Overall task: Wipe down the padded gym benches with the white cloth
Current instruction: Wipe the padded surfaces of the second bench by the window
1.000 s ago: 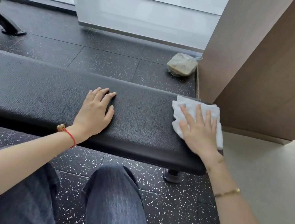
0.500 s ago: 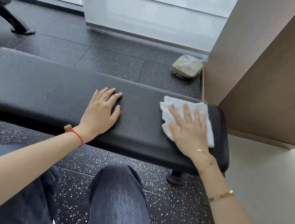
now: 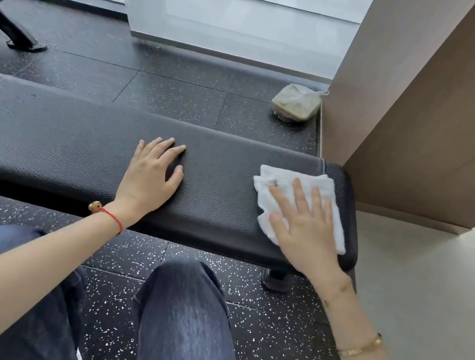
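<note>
- Speckled black rubber floor (image 3: 180, 98) runs under a frosted glass wall, with a wood-panelled column (image 3: 429, 117) at the right; we're looking down on one long padded counter (image 3: 47, 141).
- Black pebbled upholstery on that counter, and its long axis runs left to right across the view, with the rounded right end stopping just short of the column.
- White cloth (image 3: 285, 188) sits at the counter's right end, spread nearly from far edge to near edge, folded into a rough pad whose longer side runs across the counter's width.
- Right hand (image 3: 307, 226) lies flat on the cloth, fingers straight and spread, pressing it down rather than gripping it.
- Left hand (image 3: 148, 177) is well apart from it, planted palm-down mid-counter, fingers extended, holding nothing.
- Judging by the folds, that cloth is light, soft and limp; a flat palm over its middle looks like the best hold to stop it bunching.
- Padding likely gives a little under pressure, and the textured vinyl should let the cloth slide.
- A bagged container (image 3: 296, 103) sits on the floor by the column, well clear.
</note>
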The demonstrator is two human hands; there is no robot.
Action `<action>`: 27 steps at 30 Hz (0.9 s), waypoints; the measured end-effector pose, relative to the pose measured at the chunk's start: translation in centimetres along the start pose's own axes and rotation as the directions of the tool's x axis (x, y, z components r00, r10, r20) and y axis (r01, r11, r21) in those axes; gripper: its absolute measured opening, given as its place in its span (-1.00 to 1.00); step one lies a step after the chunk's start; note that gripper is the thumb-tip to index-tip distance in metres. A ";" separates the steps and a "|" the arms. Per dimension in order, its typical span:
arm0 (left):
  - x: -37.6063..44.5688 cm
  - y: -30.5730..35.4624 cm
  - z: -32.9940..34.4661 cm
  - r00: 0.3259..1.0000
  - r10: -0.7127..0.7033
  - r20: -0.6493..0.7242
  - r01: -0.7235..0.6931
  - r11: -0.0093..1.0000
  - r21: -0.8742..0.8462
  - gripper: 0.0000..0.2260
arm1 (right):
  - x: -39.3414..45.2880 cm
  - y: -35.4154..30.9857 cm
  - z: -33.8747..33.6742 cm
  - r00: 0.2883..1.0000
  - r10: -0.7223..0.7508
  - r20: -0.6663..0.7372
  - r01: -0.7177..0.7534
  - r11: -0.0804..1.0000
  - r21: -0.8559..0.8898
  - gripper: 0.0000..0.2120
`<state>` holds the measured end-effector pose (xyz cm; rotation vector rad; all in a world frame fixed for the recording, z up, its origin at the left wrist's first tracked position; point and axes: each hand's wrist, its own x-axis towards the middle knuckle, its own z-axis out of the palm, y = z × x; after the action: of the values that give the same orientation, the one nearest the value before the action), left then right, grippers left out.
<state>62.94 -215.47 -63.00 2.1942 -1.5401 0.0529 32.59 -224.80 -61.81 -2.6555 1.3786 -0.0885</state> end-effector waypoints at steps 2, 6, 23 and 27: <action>0.0 0.1 0.1 1.000 -0.002 -0.004 0.002 1.000 0.002 -0.59 | 2.9 2.5 -0.8 0.996 0.088 0.014 -0.088 0.996 0.017 -0.51; 0.0 0.2 0.0 1.000 -0.008 -0.004 0.008 1.000 -0.007 -0.60 | 8.0 4.3 -2.4 0.979 0.180 0.092 -0.186 0.981 0.055 -0.51; 0.4 0.3 -0.3 0.998 -0.015 -0.065 0.015 1.000 -0.010 -0.65 | 6.2 -5.0 -0.3 0.995 -0.070 0.066 0.065 0.995 0.070 -0.47; 0.1 -1.4 -1.5 0.971 -0.161 -0.179 0.161 0.987 -0.016 -0.69 | 8.6 -12.0 0.6 0.983 -0.164 0.078 0.157 0.983 0.094 -0.47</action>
<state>64.56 -214.59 -62.15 2.2381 -1.2610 0.1937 47.27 -224.95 -60.64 -2.6594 1.1073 -0.0510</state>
